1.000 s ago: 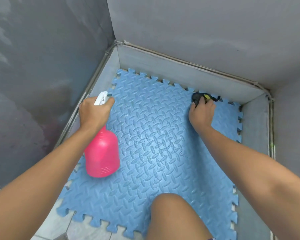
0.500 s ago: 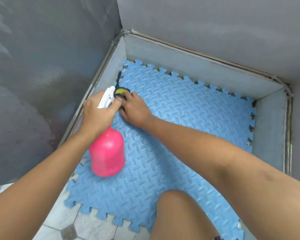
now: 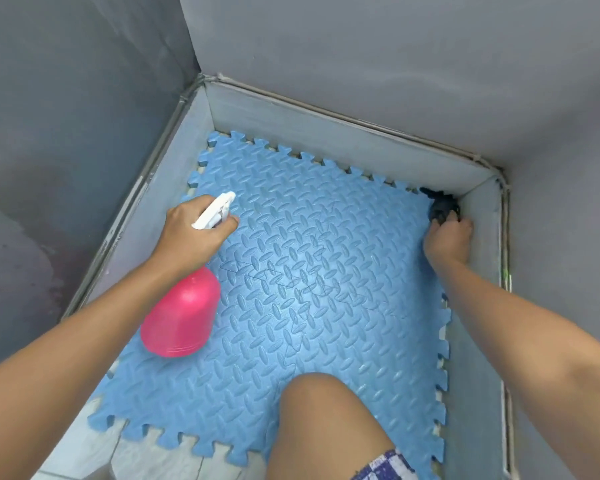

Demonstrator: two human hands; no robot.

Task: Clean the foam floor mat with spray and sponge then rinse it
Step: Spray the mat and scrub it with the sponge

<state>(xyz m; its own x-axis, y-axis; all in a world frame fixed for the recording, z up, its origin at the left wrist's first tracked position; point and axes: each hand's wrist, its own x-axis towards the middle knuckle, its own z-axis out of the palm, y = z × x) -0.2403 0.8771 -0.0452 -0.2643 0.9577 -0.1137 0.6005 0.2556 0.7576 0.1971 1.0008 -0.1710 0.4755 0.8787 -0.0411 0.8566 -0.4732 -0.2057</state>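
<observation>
Grey walls (image 3: 361,57) enclose tiled corner with low grey curb (image 3: 326,133). Blue foam mat (image 3: 309,289) with jigsaw edges lies flat on floor, filling corner, near edge over pale tiles (image 3: 174,459). Left hand (image 3: 191,233) wrapped around white trigger head of pink spray bottle (image 3: 181,317), bottle hanging over mat's left side. Bare knee (image 3: 319,420) low centre above mat. Right hand (image 3: 447,237) clasps dark sponge (image 3: 442,207), pressed at mat's far right corner against curb.

Even, soft daylight, pale sheen on mat (image 3: 309,289) centre, wide-angle bending at edges.
</observation>
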